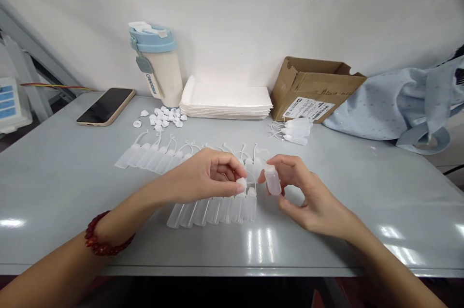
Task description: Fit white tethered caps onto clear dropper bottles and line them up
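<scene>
My left hand [206, 177] pinches a small white cap [241, 183] between thumb and fingertips. Just to the right, my right hand [304, 192] grips a small translucent plastic bottle [273, 183], tilted slightly, its top towards the cap; the two are apart. Below my left hand lies a row of clear bottles [213, 210] with white tops, side by side on the table. Behind it is a second row of similar bottles [148, 157] with thin curved straps, partly hidden by my hands. A pile of loose white caps [165, 117] lies further back on the left.
At the back stand a cream tumbler [163, 71], a stack of white trays [228, 100] and an open cardboard box [315, 88]. Several strapped bottles [295, 130] lie before the box. A phone [106, 106] lies left, a blue cloth bag [384, 102] right.
</scene>
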`<state>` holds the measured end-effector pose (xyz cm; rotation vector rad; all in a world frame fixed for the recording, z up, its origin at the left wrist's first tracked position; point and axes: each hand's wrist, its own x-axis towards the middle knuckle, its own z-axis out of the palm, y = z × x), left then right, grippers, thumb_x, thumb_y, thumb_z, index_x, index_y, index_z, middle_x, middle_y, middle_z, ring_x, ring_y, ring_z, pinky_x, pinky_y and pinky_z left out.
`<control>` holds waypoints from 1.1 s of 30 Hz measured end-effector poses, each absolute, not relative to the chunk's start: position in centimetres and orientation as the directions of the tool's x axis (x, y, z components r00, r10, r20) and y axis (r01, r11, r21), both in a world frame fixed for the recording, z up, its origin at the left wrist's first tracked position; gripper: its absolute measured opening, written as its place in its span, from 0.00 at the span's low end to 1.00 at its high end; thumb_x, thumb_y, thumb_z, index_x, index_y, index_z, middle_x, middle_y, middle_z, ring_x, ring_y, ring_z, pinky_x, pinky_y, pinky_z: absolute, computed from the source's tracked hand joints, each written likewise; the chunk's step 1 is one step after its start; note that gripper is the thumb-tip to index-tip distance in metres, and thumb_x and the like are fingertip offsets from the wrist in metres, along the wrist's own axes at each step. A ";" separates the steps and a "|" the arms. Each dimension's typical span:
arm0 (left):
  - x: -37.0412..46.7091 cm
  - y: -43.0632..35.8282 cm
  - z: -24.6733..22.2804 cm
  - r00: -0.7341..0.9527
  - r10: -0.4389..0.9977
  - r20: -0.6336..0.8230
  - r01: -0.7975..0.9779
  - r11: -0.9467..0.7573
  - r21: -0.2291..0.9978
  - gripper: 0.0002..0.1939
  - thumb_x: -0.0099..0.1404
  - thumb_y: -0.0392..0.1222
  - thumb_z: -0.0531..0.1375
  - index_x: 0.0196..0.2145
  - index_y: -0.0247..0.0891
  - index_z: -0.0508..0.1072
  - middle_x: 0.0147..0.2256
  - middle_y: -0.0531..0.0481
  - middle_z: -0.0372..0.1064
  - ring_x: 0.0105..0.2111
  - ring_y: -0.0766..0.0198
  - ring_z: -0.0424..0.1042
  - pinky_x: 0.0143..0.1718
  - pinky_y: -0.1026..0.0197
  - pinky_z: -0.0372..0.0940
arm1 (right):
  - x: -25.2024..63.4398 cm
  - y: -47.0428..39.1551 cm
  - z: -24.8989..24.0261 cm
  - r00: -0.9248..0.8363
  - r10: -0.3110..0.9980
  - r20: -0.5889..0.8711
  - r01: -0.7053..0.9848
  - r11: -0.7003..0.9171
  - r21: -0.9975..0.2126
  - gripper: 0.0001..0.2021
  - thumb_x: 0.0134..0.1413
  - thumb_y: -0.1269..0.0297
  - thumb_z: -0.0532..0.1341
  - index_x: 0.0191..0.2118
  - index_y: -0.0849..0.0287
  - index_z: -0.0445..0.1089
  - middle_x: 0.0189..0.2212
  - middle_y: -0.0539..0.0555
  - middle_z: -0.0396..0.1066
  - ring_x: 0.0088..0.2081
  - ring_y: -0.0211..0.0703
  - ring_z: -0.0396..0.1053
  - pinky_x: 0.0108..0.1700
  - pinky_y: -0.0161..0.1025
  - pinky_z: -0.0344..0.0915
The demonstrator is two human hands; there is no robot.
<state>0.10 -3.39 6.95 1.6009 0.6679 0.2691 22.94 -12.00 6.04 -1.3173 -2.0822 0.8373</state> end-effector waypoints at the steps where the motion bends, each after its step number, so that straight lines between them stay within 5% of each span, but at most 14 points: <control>1: 0.3 -3.5 6.8 0.791 0.576 -0.204 0.250 0.000 0.968 0.10 0.57 0.44 0.64 0.35 0.38 0.73 0.32 0.51 0.71 0.32 0.65 0.71 0.34 0.62 0.69 | 22.9 -12.0 5.9 -0.376 0.920 0.110 0.573 0.324 -0.753 0.28 0.48 0.80 0.51 0.54 0.52 0.48 0.35 0.50 0.68 0.32 0.38 0.66 0.30 0.33 0.64; 13: 1.9 -4.6 5.6 0.728 0.672 -0.133 0.059 0.132 0.990 0.11 0.58 0.44 0.64 0.37 0.37 0.72 0.27 0.52 0.68 0.26 0.68 0.67 0.30 0.63 0.66 | 21.7 -12.0 4.9 -0.428 0.893 0.142 0.589 0.394 -0.705 0.23 0.49 0.80 0.48 0.51 0.54 0.50 0.36 0.52 0.65 0.32 0.39 0.65 0.34 0.37 0.64; 21: 2.2 -4.9 5.4 0.734 0.664 -0.139 0.072 0.127 0.989 0.11 0.58 0.44 0.64 0.37 0.36 0.73 0.27 0.52 0.69 0.26 0.68 0.68 0.32 0.63 0.66 | 21.1 -11.9 5.2 -0.365 0.897 0.248 0.597 0.430 -0.677 0.04 0.64 0.67 0.47 0.43 0.55 0.55 0.31 0.51 0.70 0.27 0.38 0.66 0.30 0.35 0.62; 33: 2.4 -5.1 5.5 0.724 0.653 -0.223 0.121 0.198 0.973 0.11 0.56 0.43 0.66 0.35 0.36 0.74 0.23 0.55 0.68 0.25 0.68 0.70 0.32 0.62 0.65 | 20.9 -11.9 5.1 -0.329 0.867 0.374 0.599 0.498 -0.627 0.03 0.59 0.69 0.51 0.39 0.55 0.57 0.23 0.46 0.65 0.19 0.33 0.57 0.21 0.31 0.55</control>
